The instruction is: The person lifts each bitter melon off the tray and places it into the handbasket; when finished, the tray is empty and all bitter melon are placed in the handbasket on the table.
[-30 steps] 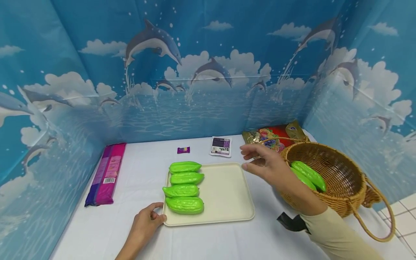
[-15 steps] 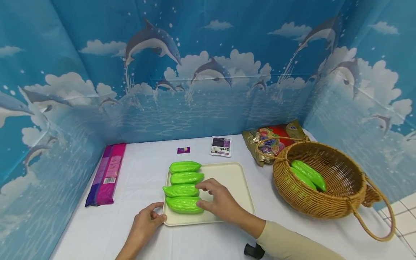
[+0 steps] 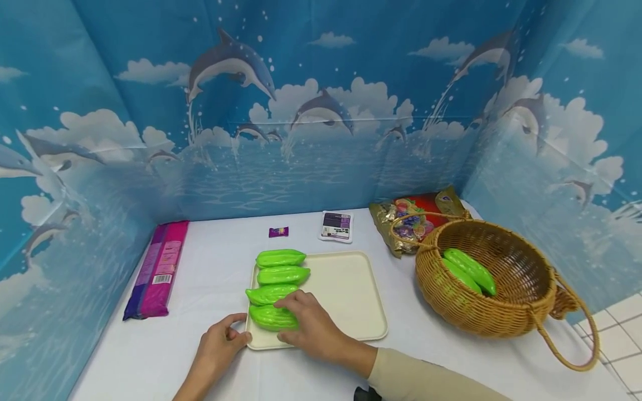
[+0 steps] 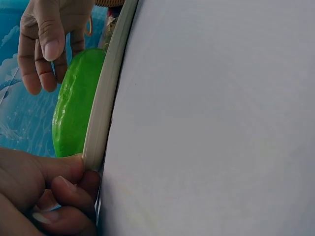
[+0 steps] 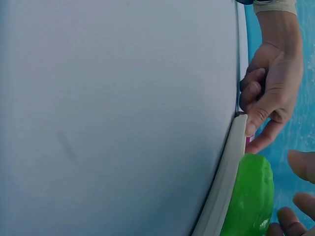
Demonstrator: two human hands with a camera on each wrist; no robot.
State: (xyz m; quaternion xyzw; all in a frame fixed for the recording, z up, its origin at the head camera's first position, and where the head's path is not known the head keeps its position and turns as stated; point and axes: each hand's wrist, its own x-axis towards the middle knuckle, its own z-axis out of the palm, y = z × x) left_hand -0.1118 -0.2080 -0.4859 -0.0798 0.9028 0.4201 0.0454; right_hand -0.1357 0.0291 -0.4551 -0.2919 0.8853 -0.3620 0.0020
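A cream tray (image 3: 346, 289) bears several shiny bright green bitter melons in a column along its left side. My left hand (image 3: 218, 345) holds the tray's near left corner, thumb at the rim and fingers curled, as the left wrist view also shows. My right hand (image 3: 316, 328) hovers low over the tray at the right end of the nearest bitter melon (image 3: 271, 317), partly covering it. In the right wrist view its fingers are spread, with a gap between them and that bitter melon (image 5: 251, 196). Two more bitter melons (image 3: 468, 270) lie in a wicker basket (image 3: 481, 317) on the right.
Behind the basket lies a gold and red packet (image 3: 416, 220). A small purple wrapped sweet (image 3: 278, 231) and a white and purple sachet (image 3: 336, 226) lie beyond the tray. At the left is a long pink and purple package (image 3: 157, 270). A dolphin-print curtain (image 3: 321, 139) encloses the table.
My right hand has moved from beside the basket, leftward across the tray, to the nearest bitter melon. My left hand stays at the tray's corner. The head view has shifted slightly.
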